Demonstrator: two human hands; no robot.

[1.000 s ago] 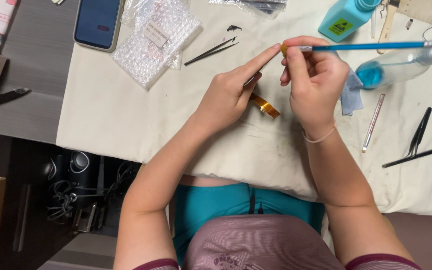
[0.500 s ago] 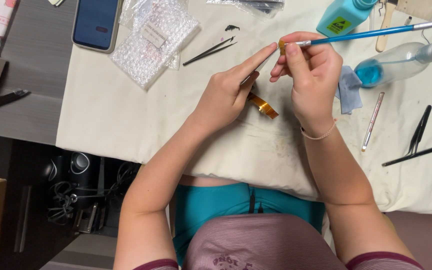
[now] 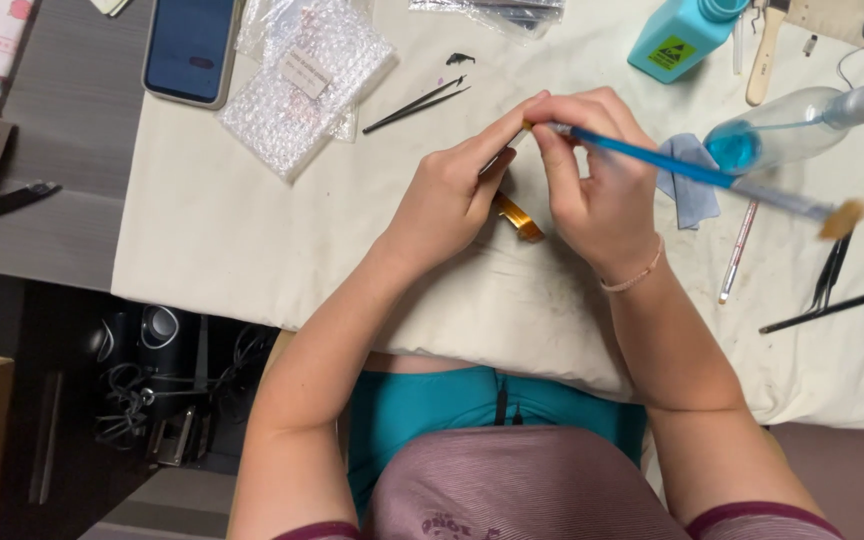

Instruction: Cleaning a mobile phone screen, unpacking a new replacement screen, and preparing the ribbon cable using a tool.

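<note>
While left hand (image 3: 452,195) pinches small part with orange flex strip (image 3: 519,216) hanging below, right hand (image 3: 597,185) grips blue brush (image 3: 672,167). Beyond fingertips: tweezers (image 3: 414,104), bubble-wrap bag (image 3: 302,85), teal bottle (image 3: 682,35). Brush handle now tilted lower than before.

Slim blue-handled brush (image 3: 687,172), slanting from frame centre down toward the right, pale blurred end at right, small dark part (image 3: 497,160) pinched at centre, orange-gold flex ribbon (image 3: 518,217) hanging just below, over the cloth-covered desk (image 3: 252,250)
</note>
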